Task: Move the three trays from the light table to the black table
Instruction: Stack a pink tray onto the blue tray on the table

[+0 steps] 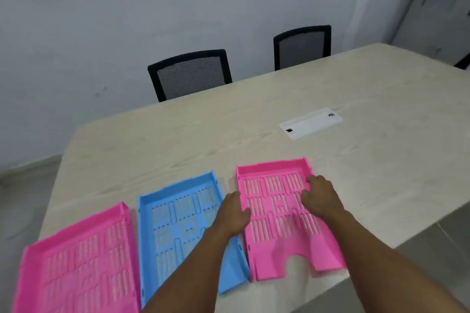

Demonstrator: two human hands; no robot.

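Pale room, grey-white wall, and a long light wood-grain table (254, 122) running away from you toward the right.

Your right hand (321, 194) sits at the right side wall of the right-hand pink slotted plastic tray (274, 213), fingers curled in over the slotted floor, knuckles up. Whether it has clamped the wall or only rests there, you cannot tell; blur softens the fingertips. Your left hand (235, 213) is at the same tray's left wall, thumb lying over the edge onto the pink floor, fingers down in the gap on the outside. It looks partly closed around that wall, but a firm grip is not confirmed. Both forearms enter from the bottom edge, the left one crossing over the blue tray.

The blue slotted plastic tray (178, 221) lies just beside the right-hand pink one, on its left, flat on the table. Left of that, near the table's corner, lies a second pink slotted plastic tray (84, 259), cut off by the bottom edge. All three rest on the light table.

Farther out: a white rectangular cable hatch (310, 123) set into the tabletop, and two black mesh-backed chairs (190, 73) against the far side.

No lettering readable on anything.
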